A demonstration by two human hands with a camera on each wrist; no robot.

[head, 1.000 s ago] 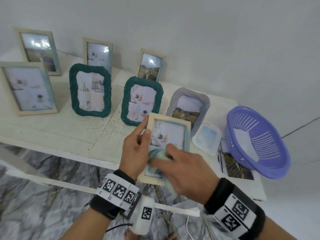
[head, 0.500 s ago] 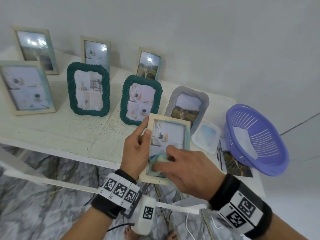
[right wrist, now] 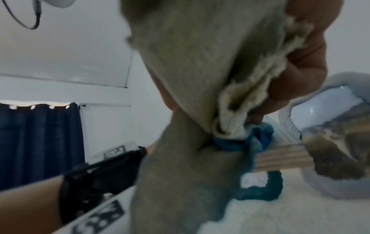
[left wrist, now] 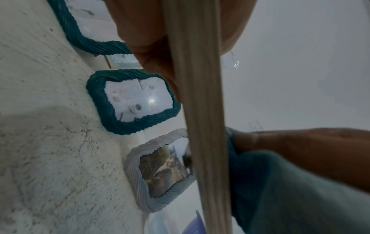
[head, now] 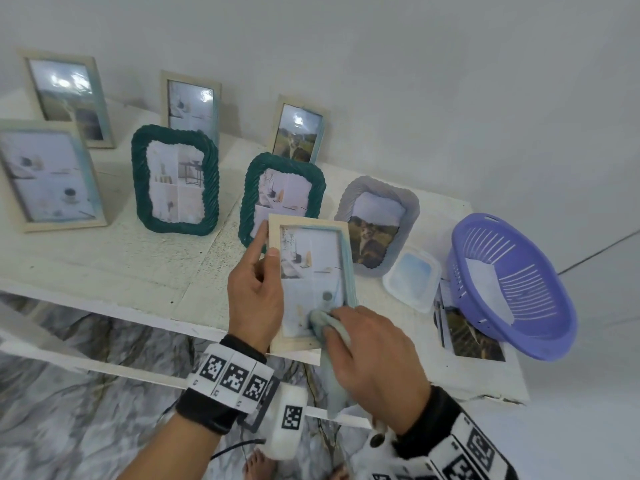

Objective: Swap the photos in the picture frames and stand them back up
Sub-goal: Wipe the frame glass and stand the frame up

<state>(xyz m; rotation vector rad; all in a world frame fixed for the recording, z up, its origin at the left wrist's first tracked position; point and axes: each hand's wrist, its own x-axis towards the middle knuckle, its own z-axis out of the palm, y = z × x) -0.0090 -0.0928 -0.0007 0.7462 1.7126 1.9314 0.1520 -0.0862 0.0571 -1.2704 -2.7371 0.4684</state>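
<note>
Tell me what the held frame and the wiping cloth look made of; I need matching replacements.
Held frame: probably pale wood, matt; faint lengthwise grain along its edge in the left wrist view. Cloth: soft grey-green fabric, possibly microfibre, with a fuzzy, fraying hem in the right wrist view.

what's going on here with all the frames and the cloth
A person is wiping the glass of a pale wooden frame. The left hand grips its left edge and holds it up over the white table, while the right hand presses a pale cloth against the lower glass. Other frames stand behind it.
</note>
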